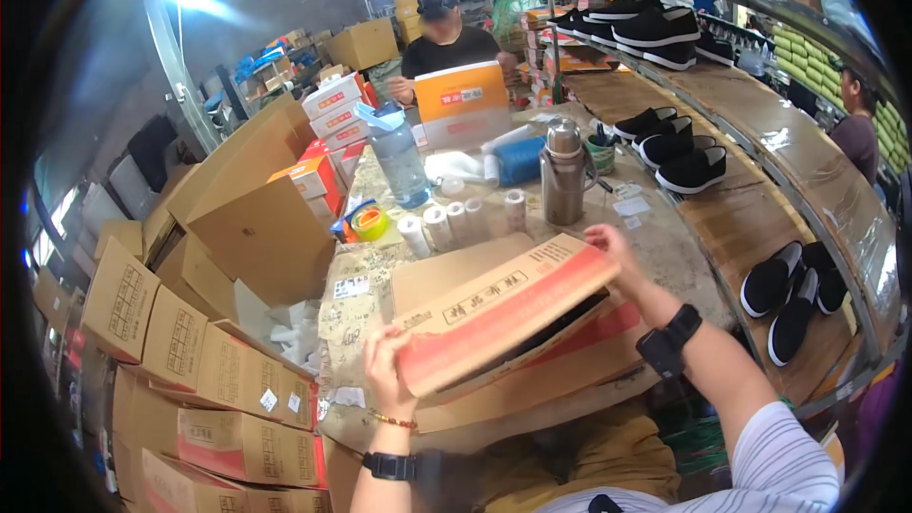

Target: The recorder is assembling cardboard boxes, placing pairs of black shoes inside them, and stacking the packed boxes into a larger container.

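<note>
A brown cardboard box (513,299) with red bands is tilted up over the near part of the table (347,351). My left hand (388,370) grips its left end, and my right hand (616,255) holds the far right corner. Under the raised printed panel a dark gap shows; what lies inside I cannot make out. Brown cardboard (446,275) reaches out behind the box, and more red-edged cardboard (579,361) lies below it. Beyond my right hand stands a metal thermos flask (563,176).
Several white rolls (435,226), tape rolls (369,220) and a blue water bottle (397,160) stand on the table. Stacked cartons (228,361) line the left. A rack (708,218) with black shoes (692,169) runs along the right. Opposite, a person (446,47) handles an orange-and-white box (463,103).
</note>
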